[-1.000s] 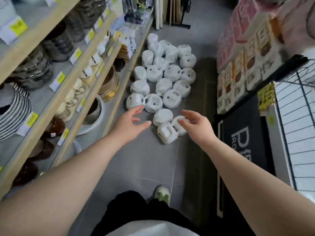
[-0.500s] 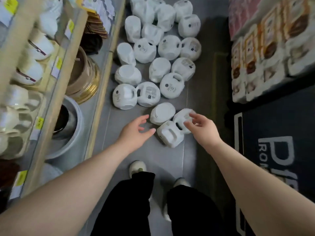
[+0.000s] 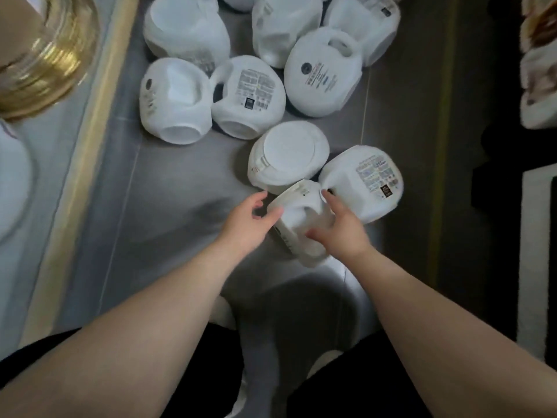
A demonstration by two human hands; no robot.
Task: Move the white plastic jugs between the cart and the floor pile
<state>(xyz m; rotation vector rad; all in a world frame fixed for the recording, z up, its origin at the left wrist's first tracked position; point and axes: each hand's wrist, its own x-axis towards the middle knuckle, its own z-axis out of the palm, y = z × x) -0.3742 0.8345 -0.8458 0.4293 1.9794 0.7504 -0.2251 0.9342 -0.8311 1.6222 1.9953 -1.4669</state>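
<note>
The left hand (image 3: pixel 251 220) is held with fingers spread and relaxed, its thumb laid against the left side of a white plastic-wrapped mug lying on its side (image 3: pixel 297 224) on the grey tiled floor (image 3: pixel 168 212). The right hand (image 3: pixel 339 229) is placed over the right side of the same mug, fingers loosely curved around it with the forefinger stretched toward its far edge; whether a firm grip is made cannot be told. The mug is thus bracketed between both hands, just in front of the person's dark trouser legs (image 3: pixel 346 387).

Touching its far end, a second white wrapped mug with its round base turned up (image 3: pixel 289 155) is seen, and beside that, to the right, a white wrapped mug showing a printed label and barcode (image 3: pixel 366 181). Farther out, a cluster of similar white wrapped mugs (image 3: pixel 247 89) is spread across the floor. At the left, a pale wooden shelf edge (image 3: pixel 87 146) is lined up along the floor, with a stack of gold-rimmed bowls (image 3: pixel 45 61) above it
</note>
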